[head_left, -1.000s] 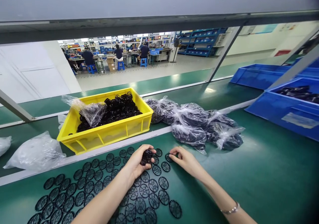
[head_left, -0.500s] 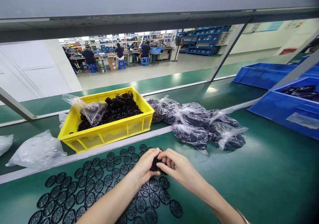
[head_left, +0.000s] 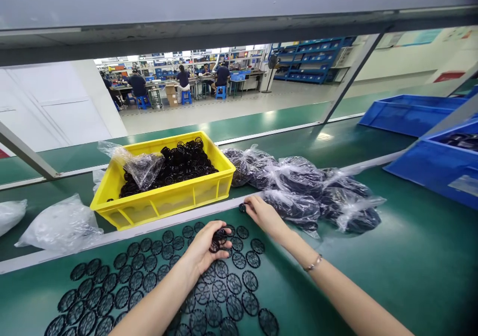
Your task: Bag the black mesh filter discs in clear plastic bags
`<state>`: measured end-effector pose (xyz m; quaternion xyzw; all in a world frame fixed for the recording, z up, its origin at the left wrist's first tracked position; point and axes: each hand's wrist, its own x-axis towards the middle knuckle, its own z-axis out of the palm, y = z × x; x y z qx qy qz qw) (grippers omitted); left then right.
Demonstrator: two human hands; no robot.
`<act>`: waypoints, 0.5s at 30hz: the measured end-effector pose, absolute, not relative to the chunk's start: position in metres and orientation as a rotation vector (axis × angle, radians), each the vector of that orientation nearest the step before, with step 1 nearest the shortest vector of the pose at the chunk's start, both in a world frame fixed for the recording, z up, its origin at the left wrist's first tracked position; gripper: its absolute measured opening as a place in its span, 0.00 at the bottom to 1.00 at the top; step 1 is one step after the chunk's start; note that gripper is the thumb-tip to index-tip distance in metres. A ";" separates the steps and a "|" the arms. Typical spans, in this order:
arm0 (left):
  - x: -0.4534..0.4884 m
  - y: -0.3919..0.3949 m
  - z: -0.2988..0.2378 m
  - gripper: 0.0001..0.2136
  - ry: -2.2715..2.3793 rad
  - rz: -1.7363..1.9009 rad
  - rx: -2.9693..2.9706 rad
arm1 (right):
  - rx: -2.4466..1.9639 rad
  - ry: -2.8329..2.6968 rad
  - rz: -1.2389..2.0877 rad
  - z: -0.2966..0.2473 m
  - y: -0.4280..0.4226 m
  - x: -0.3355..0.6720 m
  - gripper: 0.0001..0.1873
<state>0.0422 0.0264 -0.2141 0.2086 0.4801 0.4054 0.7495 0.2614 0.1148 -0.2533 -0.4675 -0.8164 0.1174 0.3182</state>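
Note:
My left hand (head_left: 209, 246) is curled round several black plastic rings with spokes (head_left: 219, 238), palm turned to the right. Farther forward and to the right, my right hand (head_left: 263, 214) pinches one small black spoked ring (head_left: 242, 207) by its edge, over the white strip in front of the yellow bin. Rows of flat black spoked rings (head_left: 219, 290) lie on the green table (head_left: 336, 281) beneath and around my left hand. My left forearm hides part of these rows.
A yellow bin (head_left: 164, 206) of black parts stands behind the rows. Right of it lie clear bags of black parts (head_left: 295, 204). White bags (head_left: 59, 226) sit at left, blue bins (head_left: 429, 159) at right. A shelf beam (head_left: 239, 7) crosses overhead; people sit far off.
My hands have parted. The right has moved forward, away from the left, with a ring in its fingers. The left has shifted slightly left, still holding several rings. The view has shifted slightly.

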 end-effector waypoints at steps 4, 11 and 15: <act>0.034 0.025 -0.213 0.10 1.066 0.908 0.443 | -1.138 -2.295 0.156 -0.275 0.139 0.261 0.13; 0.029 0.026 -0.212 0.10 1.073 0.912 0.432 | -0.776 -2.639 0.115 -0.272 0.129 0.288 0.12; 0.031 0.026 -0.210 0.10 1.060 0.908 0.436 | -0.736 -2.632 0.164 -0.265 0.118 0.297 0.14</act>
